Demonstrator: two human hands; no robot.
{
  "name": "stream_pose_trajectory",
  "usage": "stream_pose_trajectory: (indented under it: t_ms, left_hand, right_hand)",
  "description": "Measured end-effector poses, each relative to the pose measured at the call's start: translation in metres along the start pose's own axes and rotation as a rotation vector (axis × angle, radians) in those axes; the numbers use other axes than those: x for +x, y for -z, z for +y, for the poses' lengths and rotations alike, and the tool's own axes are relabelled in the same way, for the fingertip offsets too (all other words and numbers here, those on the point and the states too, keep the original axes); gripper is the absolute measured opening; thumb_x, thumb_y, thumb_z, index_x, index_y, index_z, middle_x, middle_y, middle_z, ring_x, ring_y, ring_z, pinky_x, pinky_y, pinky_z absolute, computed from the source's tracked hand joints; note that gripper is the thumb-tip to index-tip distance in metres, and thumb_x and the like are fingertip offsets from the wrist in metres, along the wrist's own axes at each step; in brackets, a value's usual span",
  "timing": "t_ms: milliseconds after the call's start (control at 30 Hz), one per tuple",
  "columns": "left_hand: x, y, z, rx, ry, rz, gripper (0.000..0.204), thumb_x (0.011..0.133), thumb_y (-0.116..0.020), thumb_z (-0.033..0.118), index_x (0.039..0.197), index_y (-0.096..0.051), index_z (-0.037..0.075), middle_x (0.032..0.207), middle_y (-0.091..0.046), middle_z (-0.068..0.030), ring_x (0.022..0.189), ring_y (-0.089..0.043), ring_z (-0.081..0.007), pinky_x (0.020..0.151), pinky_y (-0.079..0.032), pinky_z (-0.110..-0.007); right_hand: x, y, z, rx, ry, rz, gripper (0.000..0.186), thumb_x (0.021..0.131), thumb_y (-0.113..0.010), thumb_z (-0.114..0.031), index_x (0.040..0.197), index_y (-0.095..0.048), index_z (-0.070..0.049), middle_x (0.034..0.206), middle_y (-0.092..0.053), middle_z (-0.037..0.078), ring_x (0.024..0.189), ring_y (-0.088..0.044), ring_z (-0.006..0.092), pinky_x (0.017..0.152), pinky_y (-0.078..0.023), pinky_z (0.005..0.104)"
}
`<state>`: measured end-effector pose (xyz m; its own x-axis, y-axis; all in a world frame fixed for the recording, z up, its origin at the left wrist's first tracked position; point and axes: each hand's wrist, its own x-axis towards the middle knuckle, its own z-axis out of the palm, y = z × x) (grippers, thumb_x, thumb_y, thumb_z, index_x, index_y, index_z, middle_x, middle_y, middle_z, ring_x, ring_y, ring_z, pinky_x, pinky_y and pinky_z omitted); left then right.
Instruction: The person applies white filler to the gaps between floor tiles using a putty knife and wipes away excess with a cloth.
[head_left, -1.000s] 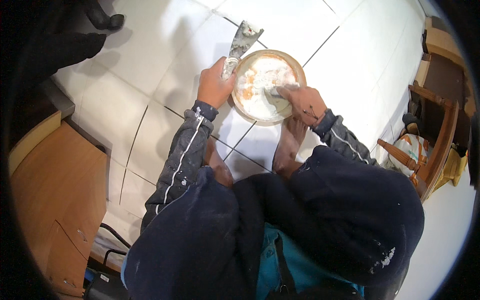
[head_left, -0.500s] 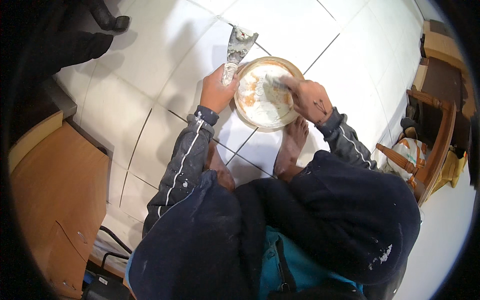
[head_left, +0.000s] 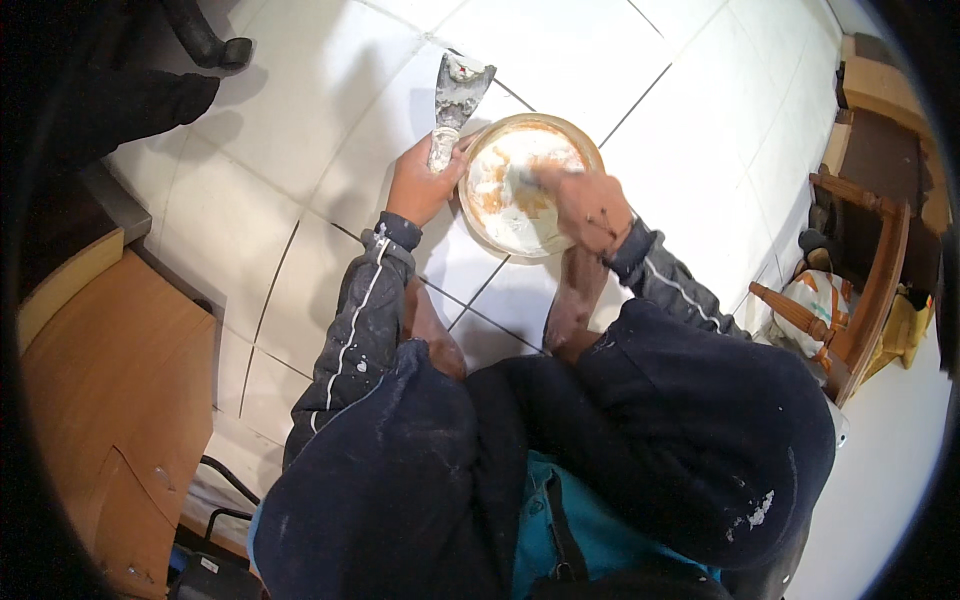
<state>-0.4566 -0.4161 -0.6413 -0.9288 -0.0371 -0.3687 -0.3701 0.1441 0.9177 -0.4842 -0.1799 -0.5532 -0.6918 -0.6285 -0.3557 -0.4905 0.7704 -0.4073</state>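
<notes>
A round tan bowl (head_left: 585, 150) with white paste sits on the white tiled floor in front of me. My left hand (head_left: 420, 185) grips the handle of a wide metal putty knife (head_left: 458, 95) whose smeared blade points away from me, just left of the bowl's rim. My right hand (head_left: 590, 205) reaches into the bowl, fingers closed on a small tool that is blurred and mostly hidden in the paste. My bare feet (head_left: 575, 300) rest on the tiles just below the bowl, between my dark-trousered knees.
A wooden cabinet (head_left: 100, 390) stands at the left. A wooden chair (head_left: 870, 290) with a patterned bag (head_left: 815, 310) under it is at the right. A dark shoe (head_left: 205, 40) lies at the upper left. White floor tiles (head_left: 300, 170) spread around the bowl.
My left hand has kept the putty knife beside the bowl. My right hand has shifted within the bowl, stirring the paste. The view has moved slightly.
</notes>
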Motion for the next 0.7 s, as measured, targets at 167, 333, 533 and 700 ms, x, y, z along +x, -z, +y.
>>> stream_pose_trajectory:
  t_ms: [167,333,533,700]
  left_hand:
    - [0.000,-0.001,0.002,-0.015,-0.024,-0.009,0.025,0.088,-0.063,0.018,0.106,-0.065,0.001,0.073,-0.064,-0.0041,0.055,-0.053,-0.0084,0.055,-0.048,-0.027]
    - [0.001,0.001,0.004,0.009,-0.078,0.025,0.023,0.087,-0.064,0.018,0.103,-0.065,0.001,0.071,-0.062,-0.0022,0.055,-0.051,-0.0068,0.055,-0.046,-0.026]
    - [0.000,0.001,0.002,-0.054,0.026,-0.034,0.023,0.087,-0.065,0.018,0.103,-0.064,0.001,0.071,-0.060,-0.0003,0.054,-0.050,-0.0058,0.054,-0.045,-0.025]
    - [0.002,0.001,-0.001,-0.009,0.002,-0.032,0.024,0.088,-0.065,0.018,0.105,-0.064,0.001,0.071,-0.061,-0.0018,0.055,-0.051,-0.0069,0.055,-0.046,-0.026]
  right_hand:
    - [0.032,-0.022,0.015,-0.173,-0.041,0.221,0.028,0.080,-0.057,-0.008,0.108,-0.059,-0.009,0.081,-0.067,0.014,0.072,-0.067,0.0337,0.058,-0.052,0.0416]
    - [-0.009,-0.043,-0.023,-0.192,0.215,-0.035,0.032,0.083,-0.054,-0.010,0.115,-0.059,-0.010,0.086,-0.068,0.013,0.078,-0.069,0.0297,0.063,-0.054,0.0382]
    - [0.002,-0.010,-0.018,-0.016,0.023,-0.073,0.033,0.078,-0.060,-0.009,0.111,-0.061,-0.005,0.089,-0.069,0.016,0.078,-0.068,0.0329,0.068,-0.053,0.0410]
    - [0.043,-0.020,0.004,-0.113,-0.140,0.188,0.026,0.076,-0.064,-0.012,0.099,-0.060,-0.002,0.080,-0.067,0.019,0.074,-0.067,0.0353,0.067,-0.052,0.0438]
